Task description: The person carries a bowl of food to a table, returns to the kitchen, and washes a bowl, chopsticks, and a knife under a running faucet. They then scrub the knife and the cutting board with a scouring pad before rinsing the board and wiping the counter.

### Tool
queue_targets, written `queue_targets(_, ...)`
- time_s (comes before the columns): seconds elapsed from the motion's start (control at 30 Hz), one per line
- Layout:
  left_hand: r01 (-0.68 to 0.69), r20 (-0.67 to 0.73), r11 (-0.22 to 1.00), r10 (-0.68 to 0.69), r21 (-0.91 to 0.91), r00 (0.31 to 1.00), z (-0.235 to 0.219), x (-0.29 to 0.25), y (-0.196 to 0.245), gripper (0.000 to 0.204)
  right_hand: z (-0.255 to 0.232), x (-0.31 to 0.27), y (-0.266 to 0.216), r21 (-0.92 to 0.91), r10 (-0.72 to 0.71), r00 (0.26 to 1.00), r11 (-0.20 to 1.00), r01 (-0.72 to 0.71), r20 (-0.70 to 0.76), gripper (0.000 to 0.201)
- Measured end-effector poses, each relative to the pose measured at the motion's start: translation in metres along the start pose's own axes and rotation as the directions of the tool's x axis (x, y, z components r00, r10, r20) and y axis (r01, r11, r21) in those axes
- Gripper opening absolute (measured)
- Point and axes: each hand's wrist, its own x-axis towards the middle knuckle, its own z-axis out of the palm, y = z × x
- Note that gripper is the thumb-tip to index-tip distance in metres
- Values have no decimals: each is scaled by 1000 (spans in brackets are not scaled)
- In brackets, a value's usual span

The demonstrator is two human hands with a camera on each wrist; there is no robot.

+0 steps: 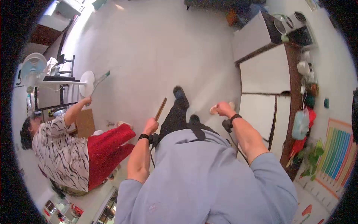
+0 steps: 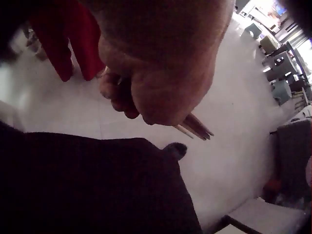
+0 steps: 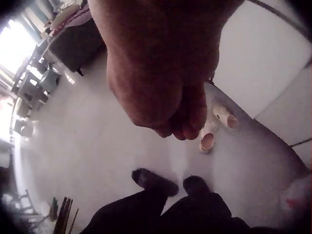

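Observation:
My left hand (image 1: 151, 126) grips a bundle of thin brown chopsticks (image 1: 161, 108) that points forward, away from my body. In the left wrist view their tips (image 2: 199, 129) stick out past the curled fingers. The same bundle (image 3: 63, 217) shows at the bottom left of the right wrist view. My right hand (image 1: 225, 109) hangs in the air ahead of my right side, its fingers loosely curled and nothing showing in them. Below it on the floor stands a pair of pale clogs (image 3: 217, 129).
At left another person (image 1: 61, 149) in red trousers holds a long stick with a green end (image 1: 102, 78), near a white standing fan (image 1: 87, 83). White cabinets (image 1: 264, 74) with a cluttered dark top line the right side. Pale floor (image 1: 160, 44) stretches ahead.

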Motion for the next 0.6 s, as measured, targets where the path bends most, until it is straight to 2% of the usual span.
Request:
queue_targets(0.03, 52, -36, 997, -54, -61, 998, -3, 23, 4, 31, -17, 22, -11, 2, -13, 1000, 1000, 13, 28, 19)
queue_targets(0.07, 40, -32, 997, -43, -69, 999, -10, 47, 5, 31, -34, 43, -22, 8, -20, 998, 1000, 19, 52, 19)
queue_targets(0.13, 66, -1, 996, -66, -65, 998, -38, 88, 29, 32, -61, 84, -37, 41, -12, 1000, 999, 11, 24, 19)
queue_targets(0.17, 64, 72, 996, -59, -64, 996, -63, 109, 44, 33, -81, 107, -43, 82, -18, 1000, 996, 17, 5, 19)
queue_targets(0.2, 53, 69, 996, -48, -70, 996, -88, 137, 59, 33, -100, 136, -47, 73, -16, 1000, 997, 16, -4, 19)
queue_targets(0.27, 86, 80, 995, -82, -49, 993, -126, 181, 77, 32, -133, 188, -57, -124, -94, 993, 987, 102, 69, 22)
queue_targets(0.3, 92, 86, 994, -87, -53, 992, -148, 189, 92, 32, -164, 203, -73, -10, -38, 994, 999, 39, 106, 22)
queue_targets(0.33, 73, 109, 993, -63, -91, 992, -181, 199, 117, 33, -191, 223, -87, -15, -49, 993, 999, 50, 105, 22)
queue_targets(0.37, 49, 122, 990, -33, -131, 992, -218, 217, 143, 33, -219, 248, -99, 50, -10, 999, 999, 8, 47, 22)
queue_targets(0.4, 52, 115, 989, -36, -139, 993, -245, 236, 161, 33, -243, 267, -109, 118, 39, 999, 992, -39, 4, 22)
queue_targets(0.43, 30, 44, 990, -24, -137, 999, -267, 252, 174, 34, -265, 285, -122, 119, 36, 999, 992, -38, 13, 22)
queue_targets(0.47, 0, -22, 992, -3, -126, 1000, -271, 260, 197, 34, -287, 290, -116, 121, 31, 999, 992, -32, 12, 22)
queue_targets(0.53, 28, 10, 987, -27, -161, 1000, -333, 284, 232, 34, -323, 343, -138, 113, 9, 1000, 994, -11, 16, 23)
queue_targets(0.6, -99, -88, 987, 88, -126, 992, -384, 315, 253, 34, -354, 398, -167, 25, -62, 998, 998, 63, -32, 23)
